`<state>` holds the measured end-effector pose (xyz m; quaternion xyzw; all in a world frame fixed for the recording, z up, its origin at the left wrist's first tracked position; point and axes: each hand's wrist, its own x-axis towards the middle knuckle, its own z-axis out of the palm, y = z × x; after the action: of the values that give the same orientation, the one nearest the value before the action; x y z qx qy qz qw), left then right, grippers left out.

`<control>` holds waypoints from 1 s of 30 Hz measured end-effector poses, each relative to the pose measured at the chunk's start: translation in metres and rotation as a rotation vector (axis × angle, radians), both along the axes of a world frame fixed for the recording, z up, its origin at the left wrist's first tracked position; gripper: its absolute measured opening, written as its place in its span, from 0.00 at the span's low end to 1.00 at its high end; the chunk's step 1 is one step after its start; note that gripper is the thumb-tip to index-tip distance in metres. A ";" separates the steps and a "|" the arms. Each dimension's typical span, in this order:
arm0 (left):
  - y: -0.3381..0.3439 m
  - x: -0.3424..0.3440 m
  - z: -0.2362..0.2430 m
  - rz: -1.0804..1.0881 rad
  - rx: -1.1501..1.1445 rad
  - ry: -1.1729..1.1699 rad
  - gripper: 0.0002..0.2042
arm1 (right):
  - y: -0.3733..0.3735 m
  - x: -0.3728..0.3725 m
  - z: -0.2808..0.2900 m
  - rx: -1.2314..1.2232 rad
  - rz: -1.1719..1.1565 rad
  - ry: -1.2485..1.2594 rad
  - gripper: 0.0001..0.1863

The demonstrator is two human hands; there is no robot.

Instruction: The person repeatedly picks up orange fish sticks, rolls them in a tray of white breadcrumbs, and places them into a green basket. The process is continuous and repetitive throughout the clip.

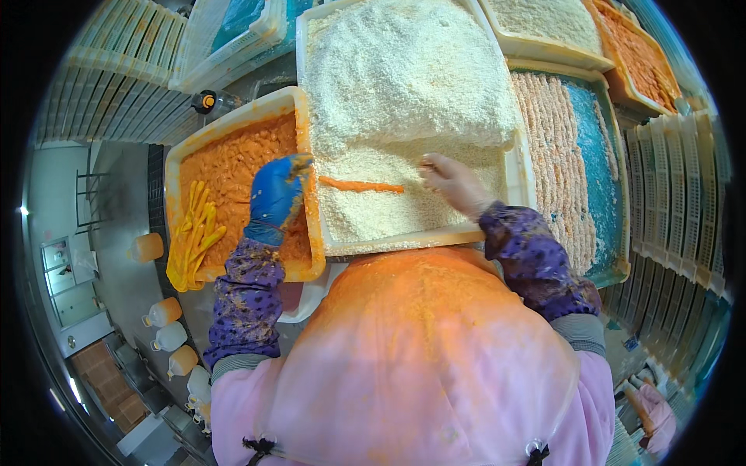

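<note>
Orange smears cover the front of a pale pink apron (435, 342), nearest of all, with patterned purple sleeves (247, 291) reaching out on either side. Just beyond it sits a large pale tray (404, 243) of white crumbs (404, 70), heaped high at the far side and lower at the near side. On that lower part lies a thin strip of orange paste (361, 186), running left to right between the hands and apart from the right one.

At left, the blue-gloved left hand (278, 190) is above the right side of a tub (317, 260) filled with orange mash (233, 151). Its grip is curled inward, fingers smeared; I cannot tell whether any paste is inside. The right hand (456, 182) is over the crumbs, right of the strip, fingers bent in toward the palm; blur hides whether that grip has hold of anything.

Yellow gloves (198, 233) lie over the left part of the tub. To the right of the crumbs, a green-edged tray (624, 225) carries close rows of crumb-coated strips (552, 147). Farther right rise stacked crates (676, 186); jugs (163, 312) stand well off to the left.
</note>
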<state>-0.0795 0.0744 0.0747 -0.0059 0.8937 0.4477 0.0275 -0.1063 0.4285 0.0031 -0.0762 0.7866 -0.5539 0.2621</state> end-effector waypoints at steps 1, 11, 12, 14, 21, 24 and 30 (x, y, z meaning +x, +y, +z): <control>-0.005 -0.001 0.008 -0.012 -0.060 0.041 0.13 | -0.017 0.005 -0.016 0.061 0.078 0.267 0.18; -0.100 0.091 -0.076 -0.096 -0.849 -0.391 0.17 | -0.058 0.007 0.003 0.467 0.311 0.381 0.10; -0.103 0.099 -0.083 -0.093 -0.863 -0.387 0.18 | -0.055 0.005 -0.001 0.408 0.323 0.412 0.12; -0.093 0.099 -0.067 -0.052 -0.814 -0.391 0.17 | -0.040 -0.002 -0.009 0.293 0.345 0.473 0.15; -0.098 0.099 -0.058 0.194 -0.547 0.081 0.14 | -0.073 -0.008 0.018 0.619 0.651 0.325 0.25; -0.093 0.053 -0.075 0.401 -0.445 0.079 0.14 | -0.123 0.001 0.008 0.402 0.439 0.489 0.16; -0.082 0.027 -0.140 0.136 -0.686 -0.120 0.16 | -0.089 0.014 0.016 0.665 0.576 0.542 0.28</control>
<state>-0.0527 -0.0072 -0.0648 -0.1009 0.9864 0.1210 0.0465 -0.0920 0.3393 0.0187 -0.3432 0.9068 -0.1398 0.2009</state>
